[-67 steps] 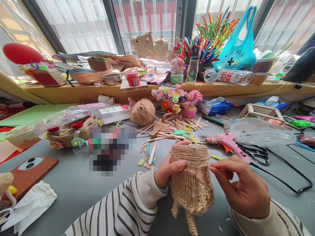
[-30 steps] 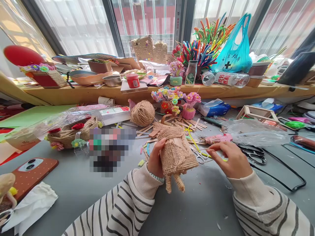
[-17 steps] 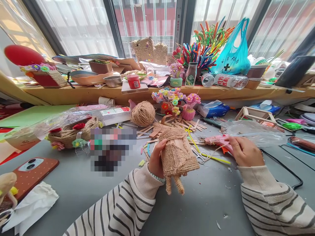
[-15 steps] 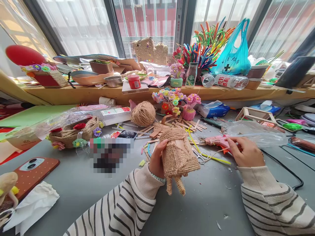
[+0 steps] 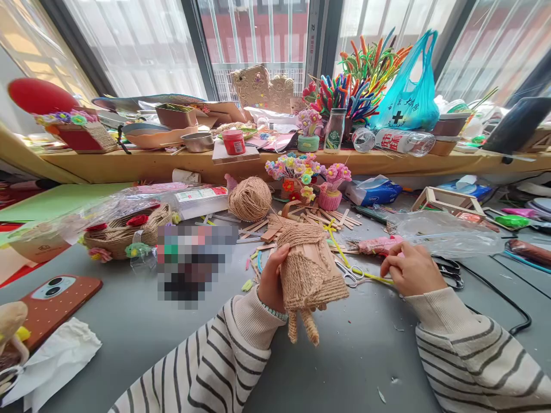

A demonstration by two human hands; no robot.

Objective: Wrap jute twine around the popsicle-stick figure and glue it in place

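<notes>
My left hand is wrapped round the left side of a small twine-covered craft piece with a bare wooden panel and two short twine legs. It is tilted and held above the table. My right hand is closed, thumb and fingers together, over the table to the right. A thin strand of twine seems to run to its fingertips beside a yellow pipe cleaner. Behind its knuckles lies a pink glue gun, partly hidden. Small scissors lie behind the craft piece.
A ball of twine and scattered wooden sticks lie behind. A decorated twine basket and a phone are at left. Black-handled scissors and a black cable lie right. A cluttered ledge runs along the back.
My right hand has come off the pink glue gun and moved slightly left and toward me, its fingers more curled. The black-handled scissors show more. The craft piece has shifted slightly left.
</notes>
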